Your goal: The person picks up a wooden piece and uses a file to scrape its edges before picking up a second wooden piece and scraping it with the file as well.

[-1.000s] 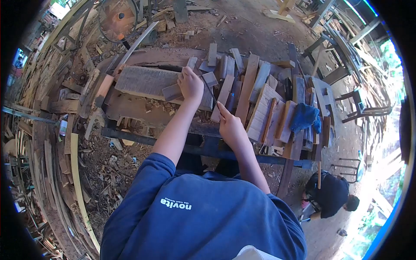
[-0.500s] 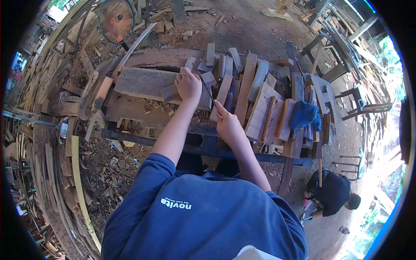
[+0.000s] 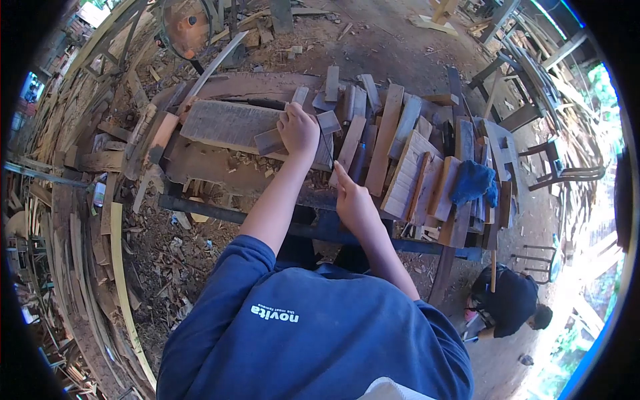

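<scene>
My left hand [image 3: 299,131] is closed over a short wooden block [image 3: 269,142], whose two ends stick out on either side of the fist. The block lies crosswise above a wide weathered board [image 3: 223,127] on the workbench. My right hand [image 3: 353,200] grips the near end of a thin dark rod-like tool [image 3: 329,148], its index finger stretched along it. The tool's far part runs up beside the left fist, against or close by the block. Its exact kind is hard to make out, and its far tip is partly hidden.
Many wood offcuts [image 3: 385,137] lie side by side on the bench's right half, with a blue cloth [image 3: 473,181] over some. A fan [image 3: 187,30] stands beyond the far left. Another person [image 3: 505,300] bends down at the lower right. Scrap wood [image 3: 83,233] is piled at left.
My right hand has drawn slightly back towards my body with the thin tool. My left hand keeps its hold on the block. The whole view has shifted a little.
</scene>
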Demonstrator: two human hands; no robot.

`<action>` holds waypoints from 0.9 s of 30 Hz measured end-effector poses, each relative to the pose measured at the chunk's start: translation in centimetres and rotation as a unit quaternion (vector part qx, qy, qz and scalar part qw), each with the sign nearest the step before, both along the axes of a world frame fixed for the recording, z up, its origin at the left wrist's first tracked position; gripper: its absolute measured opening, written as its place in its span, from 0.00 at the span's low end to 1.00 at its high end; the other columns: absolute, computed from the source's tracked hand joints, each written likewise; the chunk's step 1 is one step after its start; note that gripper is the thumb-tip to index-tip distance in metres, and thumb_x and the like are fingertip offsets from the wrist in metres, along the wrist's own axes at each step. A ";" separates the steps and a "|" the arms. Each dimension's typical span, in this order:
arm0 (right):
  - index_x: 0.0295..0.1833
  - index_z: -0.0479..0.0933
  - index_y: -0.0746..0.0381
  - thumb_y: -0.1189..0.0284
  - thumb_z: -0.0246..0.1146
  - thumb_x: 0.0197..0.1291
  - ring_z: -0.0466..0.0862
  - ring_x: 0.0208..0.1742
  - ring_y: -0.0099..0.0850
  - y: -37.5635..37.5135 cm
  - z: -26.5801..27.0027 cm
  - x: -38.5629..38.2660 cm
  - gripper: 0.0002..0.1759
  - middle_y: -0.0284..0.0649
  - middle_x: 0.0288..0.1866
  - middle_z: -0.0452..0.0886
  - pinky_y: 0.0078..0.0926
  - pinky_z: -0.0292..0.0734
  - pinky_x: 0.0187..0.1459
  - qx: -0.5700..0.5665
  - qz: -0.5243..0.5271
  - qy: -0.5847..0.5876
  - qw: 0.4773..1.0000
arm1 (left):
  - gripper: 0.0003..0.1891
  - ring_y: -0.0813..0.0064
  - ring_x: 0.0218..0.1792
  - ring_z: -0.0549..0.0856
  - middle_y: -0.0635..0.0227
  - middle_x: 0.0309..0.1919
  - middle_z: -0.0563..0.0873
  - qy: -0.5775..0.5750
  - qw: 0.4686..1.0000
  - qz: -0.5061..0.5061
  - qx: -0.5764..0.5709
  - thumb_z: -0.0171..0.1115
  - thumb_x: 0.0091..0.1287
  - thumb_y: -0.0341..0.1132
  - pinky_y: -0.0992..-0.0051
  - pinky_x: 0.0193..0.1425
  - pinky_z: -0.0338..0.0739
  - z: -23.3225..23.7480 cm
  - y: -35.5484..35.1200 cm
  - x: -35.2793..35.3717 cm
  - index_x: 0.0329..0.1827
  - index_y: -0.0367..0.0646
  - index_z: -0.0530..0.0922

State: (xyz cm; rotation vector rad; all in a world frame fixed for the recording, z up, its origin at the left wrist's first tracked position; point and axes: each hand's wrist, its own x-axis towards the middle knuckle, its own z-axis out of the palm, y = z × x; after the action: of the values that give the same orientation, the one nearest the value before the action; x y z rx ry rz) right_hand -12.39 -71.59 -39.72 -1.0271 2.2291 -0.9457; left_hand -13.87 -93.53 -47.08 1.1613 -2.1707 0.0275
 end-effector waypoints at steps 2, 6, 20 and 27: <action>0.76 0.62 0.54 0.73 0.50 0.71 0.83 0.47 0.62 -1.0 -0.6 -0.7 0.28 0.66 0.41 0.82 0.57 0.77 0.50 -0.034 0.000 0.015 0.999 | 0.13 0.53 0.48 0.82 0.56 0.43 0.82 0.002 1.000 -0.005 0.000 0.58 0.63 0.33 0.55 0.52 0.75 0.0 0.1 -0.1 0.47 0.38 0.69; 0.76 0.63 0.53 0.74 0.50 0.70 0.83 0.46 0.62 -1.2 -0.5 -0.9 0.29 0.66 0.39 0.83 0.57 0.77 0.50 -0.018 0.010 0.030 0.999 | 0.12 0.52 0.48 0.82 0.56 0.42 0.82 0.006 1.000 0.010 -0.003 0.58 0.63 0.33 0.54 0.52 0.76 0.0 0.0 -0.2 0.46 0.39 0.69; 0.75 0.65 0.52 0.77 0.52 0.68 0.82 0.50 0.61 -1.6 -2.5 -2.6 0.30 0.68 0.43 0.81 0.52 0.76 0.51 -0.091 0.003 -0.019 0.996 | 0.11 0.54 0.46 0.82 0.57 0.40 0.81 0.014 1.000 0.016 -0.021 0.58 0.63 0.34 0.55 0.52 0.74 0.2 0.4 -0.2 0.45 0.40 0.69; 0.74 0.67 0.56 0.77 0.53 0.70 0.81 0.53 0.60 3.2 0.2 -0.3 0.27 0.67 0.45 0.81 0.42 0.78 0.52 -0.052 -0.006 -0.008 0.999 | 0.11 0.54 0.48 0.82 0.57 0.41 0.81 0.001 0.999 0.014 0.032 0.58 0.63 0.34 0.56 0.53 0.74 0.5 0.2 -0.3 0.44 0.40 0.70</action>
State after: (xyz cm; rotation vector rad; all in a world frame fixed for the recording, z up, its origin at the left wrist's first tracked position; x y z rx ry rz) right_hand -12.68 -68.43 -39.50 -1.0476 2.1949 -1.0807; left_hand -14.17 -93.34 -46.62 1.2264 -2.1676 -0.0328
